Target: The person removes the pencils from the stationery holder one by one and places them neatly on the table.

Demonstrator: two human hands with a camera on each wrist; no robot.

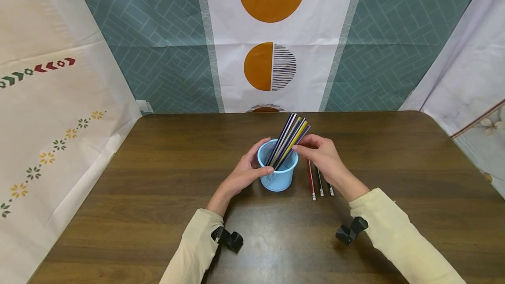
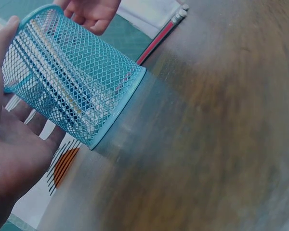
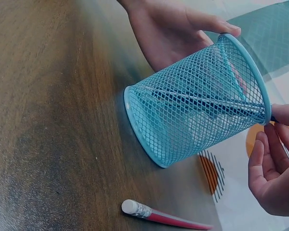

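A light-blue mesh pencil cup (image 1: 278, 182) stands upright on the table. My left hand (image 1: 245, 171) grips it from the left, the thumb near the front rim and the fingers round the far side. Inside lean several pencils (image 1: 285, 140), dark blue, white and yellow, their upper ends tilted right and away. At the right rim my right hand (image 1: 324, 156) pinches a dark pencil (image 3: 273, 118) between thumb and fingertips. Right of the cup lie a red pencil (image 1: 311, 180), a black pencil (image 1: 320, 184) and a third pencil (image 1: 331, 190), partly hidden under the right hand.
The brown wooden table (image 1: 158, 214) reaches back to a teal and white patterned cloth (image 1: 165, 47). Pale cloths hang at both sides. A black camera mount (image 1: 228, 239) sits at the left wrist, another mount (image 1: 351, 230) at the right.
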